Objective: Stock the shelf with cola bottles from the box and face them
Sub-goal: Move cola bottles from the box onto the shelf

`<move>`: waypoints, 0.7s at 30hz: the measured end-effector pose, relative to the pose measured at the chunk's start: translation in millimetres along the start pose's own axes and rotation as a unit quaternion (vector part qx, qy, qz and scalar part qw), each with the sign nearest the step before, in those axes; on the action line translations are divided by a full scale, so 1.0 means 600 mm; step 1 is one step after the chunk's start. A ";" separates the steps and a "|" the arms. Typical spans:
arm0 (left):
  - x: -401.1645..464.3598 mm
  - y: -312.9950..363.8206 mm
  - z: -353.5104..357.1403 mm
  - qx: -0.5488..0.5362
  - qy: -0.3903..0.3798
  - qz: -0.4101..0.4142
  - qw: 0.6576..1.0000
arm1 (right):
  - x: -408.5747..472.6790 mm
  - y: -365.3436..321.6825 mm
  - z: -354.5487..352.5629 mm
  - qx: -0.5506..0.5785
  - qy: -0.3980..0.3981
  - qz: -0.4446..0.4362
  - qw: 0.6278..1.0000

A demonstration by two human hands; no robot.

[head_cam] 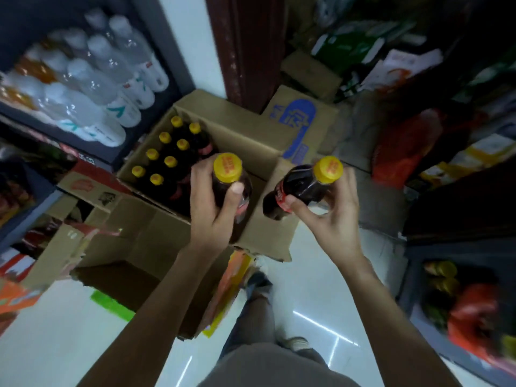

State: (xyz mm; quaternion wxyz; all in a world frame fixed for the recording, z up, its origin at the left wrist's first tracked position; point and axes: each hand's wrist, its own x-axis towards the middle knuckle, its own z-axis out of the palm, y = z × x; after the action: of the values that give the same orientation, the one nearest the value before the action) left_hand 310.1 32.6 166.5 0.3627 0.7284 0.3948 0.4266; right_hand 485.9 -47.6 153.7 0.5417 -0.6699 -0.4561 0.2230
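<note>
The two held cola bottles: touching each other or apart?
Apart. The head view shows box cardboard between the bottle in the left hand and the tilted bottle in the right hand; they do not meet anywhere.

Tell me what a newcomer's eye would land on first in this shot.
Two cola bottles with bright yellow caps at centre frame: the left hand grips one above the open cardboard box, the right hand holds another tilted beside it. Behind the left hand, eight more yellow caps stand in two rows inside the box. Upper left, a shelf holds clear bottles.
</note>
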 end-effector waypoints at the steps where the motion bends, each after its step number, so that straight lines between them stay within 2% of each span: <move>1: -0.014 0.031 0.015 -0.012 -0.018 0.003 1.000 | -0.026 -0.010 -0.035 -0.002 0.015 -0.001 1.000; 6: -0.101 0.179 0.130 -0.085 -0.127 0.049 0.987 | -0.186 -0.032 -0.214 -0.013 0.120 0.020 0.992; 9: -0.165 0.263 0.219 -0.131 -0.214 0.063 0.966 | -0.292 -0.031 -0.322 -0.073 0.183 0.048 0.979; 11: -0.215 0.321 0.280 -0.150 -0.272 0.066 0.948 | -0.366 -0.030 -0.395 -0.126 0.232 0.071 0.962; 17: -0.320 0.456 0.407 -0.169 -0.343 0.116 0.917 | -0.515 -0.040 -0.568 -0.221 0.353 0.108 0.902; 21: -0.371 0.560 0.492 -0.194 -0.387 0.190 0.881 | -0.581 -0.057 -0.693 -0.270 0.413 0.098 0.864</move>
State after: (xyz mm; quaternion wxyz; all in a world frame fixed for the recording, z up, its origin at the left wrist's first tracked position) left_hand 595.1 -363.7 272.4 0.5324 0.8117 -0.0136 0.2398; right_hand 633.9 -562.0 247.8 0.4537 -0.8620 -0.1649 -0.1544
